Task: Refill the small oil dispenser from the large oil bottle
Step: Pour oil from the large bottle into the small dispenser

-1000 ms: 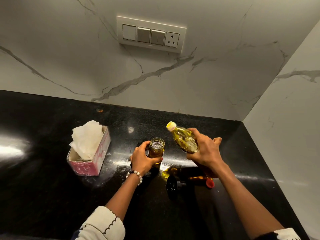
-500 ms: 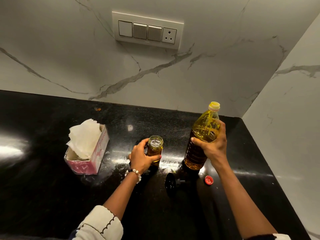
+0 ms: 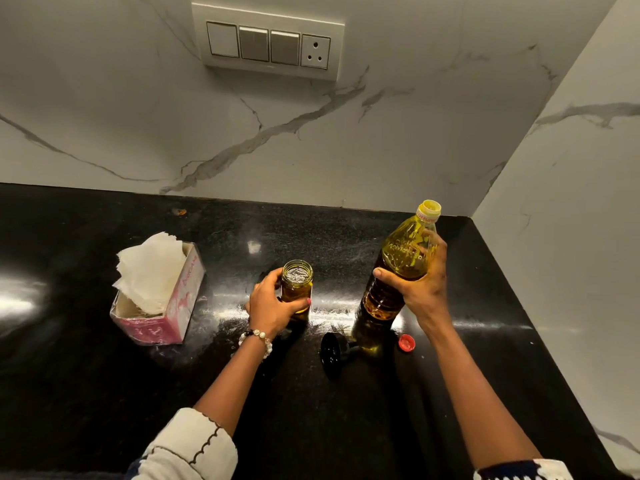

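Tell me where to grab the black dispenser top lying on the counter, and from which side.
Take the black dispenser top by its round disc rim, coming from above and from the left, probably with the left hand once it lets go of the small dispenser. The top lies on its side, its stem pointing right toward the large oil bottle, so the right side is crowded.

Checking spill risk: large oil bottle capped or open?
Open: large clear plastic oil bottle shows a bare yellow neck; small red cap lies on the counter.
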Tool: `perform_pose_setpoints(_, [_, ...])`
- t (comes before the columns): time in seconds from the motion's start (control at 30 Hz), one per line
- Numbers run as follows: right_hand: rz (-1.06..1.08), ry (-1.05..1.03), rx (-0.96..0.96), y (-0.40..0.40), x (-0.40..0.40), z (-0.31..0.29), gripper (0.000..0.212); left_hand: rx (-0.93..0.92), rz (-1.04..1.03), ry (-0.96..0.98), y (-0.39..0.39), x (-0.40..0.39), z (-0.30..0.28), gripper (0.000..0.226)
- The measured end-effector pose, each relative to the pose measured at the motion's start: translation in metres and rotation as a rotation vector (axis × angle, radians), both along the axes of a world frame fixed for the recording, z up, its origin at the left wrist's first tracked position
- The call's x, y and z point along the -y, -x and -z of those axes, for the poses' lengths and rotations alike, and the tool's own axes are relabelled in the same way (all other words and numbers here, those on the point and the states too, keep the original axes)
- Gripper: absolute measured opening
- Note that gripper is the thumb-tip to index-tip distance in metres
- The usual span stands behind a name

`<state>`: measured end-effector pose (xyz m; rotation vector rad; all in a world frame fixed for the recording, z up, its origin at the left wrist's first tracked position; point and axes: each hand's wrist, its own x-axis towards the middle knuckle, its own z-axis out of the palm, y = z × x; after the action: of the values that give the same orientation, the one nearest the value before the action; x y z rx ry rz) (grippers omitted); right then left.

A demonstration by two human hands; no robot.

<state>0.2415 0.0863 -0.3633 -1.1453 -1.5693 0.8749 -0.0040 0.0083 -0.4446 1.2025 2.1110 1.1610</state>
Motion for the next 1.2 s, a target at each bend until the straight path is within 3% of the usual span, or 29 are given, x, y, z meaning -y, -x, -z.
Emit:
perform_pose_setpoints(0.13, [0.039, 0.181, -0.048, -0.001, 0.014, 0.009, 0.095, -0.004, -0.017, 0.005, -0.002, 0.001, -0.001, 0.078])
perform_pose_setpoints(0.23, [0.150, 0.392, 0.131, -0.004, 0.032, 0.022, 0.085, 0.005, -0.029, -0.001, -0.003, 0.003, 0.000, 0.077])
perform_pose_setpoints(0.3, [0.167, 0.513, 0.332, -0.005, 0.045, 0.029, 0.056, 0.016, -0.044, -0.015, -0.004, 0.005, 0.000, 0.077])
perform_pose_setpoints(0.37, [0.096, 0.498, 0.390, -0.004, 0.054, 0.035, 0.034, 0.032, -0.063, -0.032, -0.007, 0.008, 0.000, 0.076])
perform_pose_setpoints(0.43, [-0.093, 0.422, 0.362, -0.002, 0.059, 0.040, 0.039, 0.036, -0.085, -0.048, -0.009, 0.011, -0.002, 0.074])
perform_pose_setpoints(0.57, [-0.562, 0.327, 0.498, 0.005, 0.062, 0.045, 0.085, 0.047, -0.101, -0.059, -0.014, 0.016, -0.004, 0.072])
perform_pose_setpoints(0.63, [-0.663, 0.274, 0.630, 0.008, 0.064, 0.052, 0.095, 0.050, -0.106, -0.067, -0.015, 0.019, -0.005, 0.070])
perform_pose_setpoints(0.73, [-0.659, 0.223, 0.721, 0.016, 0.067, 0.067, 0.089, 0.062, -0.102, -0.073, -0.016, 0.022, -0.004, 0.068])
perform_pose_setpoints(0.97, [-0.453, 0.219, 0.481, 0.030, 0.071, 0.066, 0.077, 0.062, -0.099, -0.074, -0.012, 0.023, -0.002, 0.063])
perform_pose_setpoints(1.2, [-0.333, 0.467, 0.083, 0.052, 0.058, 0.029, 0.056, 0.078, -0.056, -0.087, -0.003, 0.019, -0.004, 0.066])
